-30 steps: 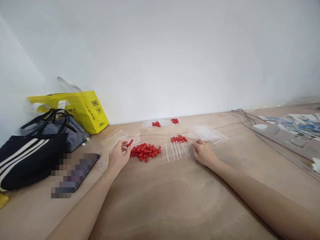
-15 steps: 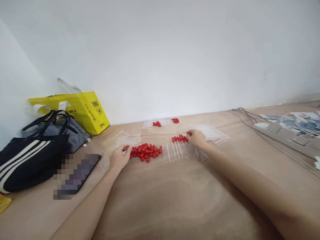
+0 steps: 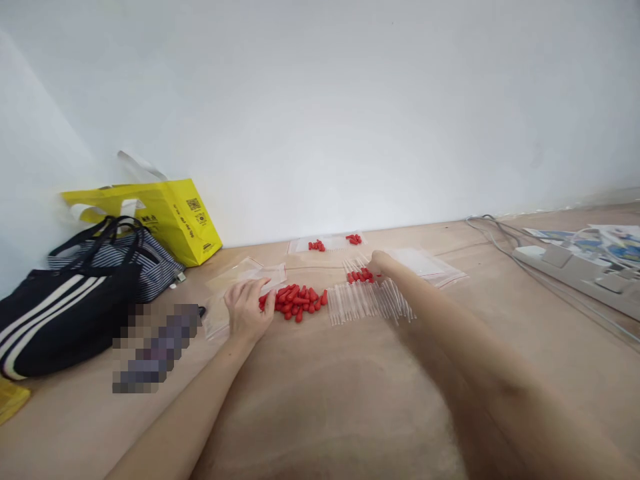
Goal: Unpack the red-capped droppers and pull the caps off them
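Observation:
A heap of red rubber bulbs point(image 3: 299, 300) lies on the wooden table. My left hand point(image 3: 247, 307) rests at the heap's left end, thumb and fingers apart, with red bulbs showing between them. To the right of the heap is a row of clear thin dropper tubes point(image 3: 353, 303), lying side by side. Behind that row sit several droppers with red bulbs fitted point(image 3: 359, 275), their pale tips pointing to the wall. My right hand point(image 3: 381, 261) is over the right end of these, fingers closed and turned down; what they grip is hidden.
Farther back, a clear bag point(image 3: 331, 244) bears two small red groups. Clear zip bags point(image 3: 425, 265) lie on the right and behind my left hand. A yellow bag point(image 3: 195, 227), a black bag point(image 3: 65, 320) and a blurred-out phone are left; a power strip point(image 3: 565, 267) with cables is right.
My left hand has shifted right and its fingers have spread over the heap's edge. The right hand has turned and moved slightly left over the fitted droppers. The view has shifted a little.

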Demonstrator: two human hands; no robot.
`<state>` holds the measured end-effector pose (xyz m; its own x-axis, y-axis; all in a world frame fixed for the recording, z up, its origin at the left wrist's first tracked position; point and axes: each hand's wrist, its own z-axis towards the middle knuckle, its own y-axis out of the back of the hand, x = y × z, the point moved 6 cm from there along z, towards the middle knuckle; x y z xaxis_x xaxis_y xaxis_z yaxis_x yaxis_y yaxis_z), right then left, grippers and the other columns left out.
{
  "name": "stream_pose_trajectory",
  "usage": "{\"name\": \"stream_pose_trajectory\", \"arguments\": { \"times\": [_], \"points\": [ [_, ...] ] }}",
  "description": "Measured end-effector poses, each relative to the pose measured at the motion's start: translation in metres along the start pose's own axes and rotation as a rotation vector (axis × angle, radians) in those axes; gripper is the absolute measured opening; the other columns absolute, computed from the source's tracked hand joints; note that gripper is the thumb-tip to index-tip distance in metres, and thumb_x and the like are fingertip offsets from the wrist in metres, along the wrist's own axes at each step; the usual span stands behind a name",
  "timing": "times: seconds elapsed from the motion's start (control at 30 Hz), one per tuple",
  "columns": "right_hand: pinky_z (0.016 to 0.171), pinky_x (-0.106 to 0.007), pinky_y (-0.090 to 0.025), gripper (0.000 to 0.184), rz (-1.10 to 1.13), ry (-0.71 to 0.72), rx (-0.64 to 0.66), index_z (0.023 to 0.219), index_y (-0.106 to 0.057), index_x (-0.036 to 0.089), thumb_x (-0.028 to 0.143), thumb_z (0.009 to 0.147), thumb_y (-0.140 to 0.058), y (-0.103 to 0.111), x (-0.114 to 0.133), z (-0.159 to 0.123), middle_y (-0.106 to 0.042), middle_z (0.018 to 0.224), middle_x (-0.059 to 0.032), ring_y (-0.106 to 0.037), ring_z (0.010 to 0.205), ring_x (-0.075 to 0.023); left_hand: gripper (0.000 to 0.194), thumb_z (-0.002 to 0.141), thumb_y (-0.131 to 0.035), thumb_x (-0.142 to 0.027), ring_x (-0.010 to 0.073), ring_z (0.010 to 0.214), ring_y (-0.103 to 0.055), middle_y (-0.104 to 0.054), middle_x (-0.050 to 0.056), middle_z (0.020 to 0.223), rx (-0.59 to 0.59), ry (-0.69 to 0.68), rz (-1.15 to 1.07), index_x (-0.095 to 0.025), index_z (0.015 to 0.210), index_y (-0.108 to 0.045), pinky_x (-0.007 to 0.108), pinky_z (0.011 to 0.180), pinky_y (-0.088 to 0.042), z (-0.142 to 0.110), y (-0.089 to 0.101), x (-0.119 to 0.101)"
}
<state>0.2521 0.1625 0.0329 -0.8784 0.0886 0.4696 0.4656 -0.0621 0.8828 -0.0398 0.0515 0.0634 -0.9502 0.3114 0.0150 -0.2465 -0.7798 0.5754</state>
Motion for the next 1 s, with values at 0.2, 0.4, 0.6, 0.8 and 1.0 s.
{"name": "stream_pose_trajectory", "arguments": {
  "times": [0.2, 0.4, 0.6, 0.8, 1.0],
  "points": [
    [0.062, -0.021, -0.045, 0.024, 0.181, 0.122, 0.029, 0.100, -0.056, 0.014, 0.014, 0.084, -0.038, 0.023, -0.011, -0.043, -0.063, 0.084, -0.0046, -0.058, 0.074, -0.0122, 0.014, 0.078, -0.048, -0.023, 0.0200, 0.088, -0.055, -0.066, 0.003, 0.085, 0.038, -0.188, -0.261, -0.020, 0.085, -0.059, 0.039, 0.088, -0.029, -0.009, 0.009, -0.065],
    [0.068, -0.026, -0.048, 0.010, 0.652, 0.619, -0.111, 0.077, -0.060, 0.015, 0.023, 0.072, -0.058, 0.014, -0.002, -0.124, -0.064, 0.077, -0.0034, -0.059, 0.073, -0.0131, 0.023, 0.079, -0.048, -0.026, 0.0197, 0.095, -0.052, -0.064, 0.005, 0.094, 0.215, -0.291, -0.459, -0.019, 0.100, -0.057, 0.039, 0.089, -0.028, -0.019, 0.000, -0.112],
    [0.067, -0.025, -0.049, 0.013, 0.767, 0.722, -0.076, 0.076, -0.064, 0.018, 0.030, 0.072, -0.061, -0.016, 0.016, -0.160, -0.065, 0.075, -0.0027, -0.061, 0.071, -0.0125, 0.018, 0.083, -0.046, -0.028, 0.0176, 0.090, -0.053, -0.066, 0.001, 0.084, 0.279, -0.359, -0.536, -0.021, 0.094, -0.059, 0.041, 0.094, -0.022, -0.026, -0.009, -0.125],
    [0.068, -0.029, -0.047, 0.015, 0.561, 0.762, -0.189, 0.079, -0.066, 0.021, 0.033, 0.076, -0.057, -0.013, 0.009, -0.157, -0.066, 0.071, -0.0017, -0.060, 0.068, -0.0130, 0.018, 0.084, -0.044, -0.025, 0.0153, 0.076, -0.055, -0.065, 0.000, 0.070, 0.274, -0.354, -0.462, -0.020, 0.079, -0.060, 0.045, 0.095, -0.020, -0.025, -0.009, -0.122],
    [0.086, -0.042, -0.032, 0.014, 0.072, 1.033, -0.525, 0.088, -0.064, 0.024, 0.020, 0.079, -0.053, -0.007, 0.012, -0.172, -0.067, 0.071, 0.0008, -0.058, 0.077, -0.0146, 0.013, 0.082, -0.049, -0.023, 0.0161, 0.082, -0.058, -0.067, -0.002, 0.071, 0.147, -0.436, -0.394, -0.021, 0.081, -0.062, 0.048, 0.100, -0.015, -0.026, -0.003, -0.123]
  ]
}}
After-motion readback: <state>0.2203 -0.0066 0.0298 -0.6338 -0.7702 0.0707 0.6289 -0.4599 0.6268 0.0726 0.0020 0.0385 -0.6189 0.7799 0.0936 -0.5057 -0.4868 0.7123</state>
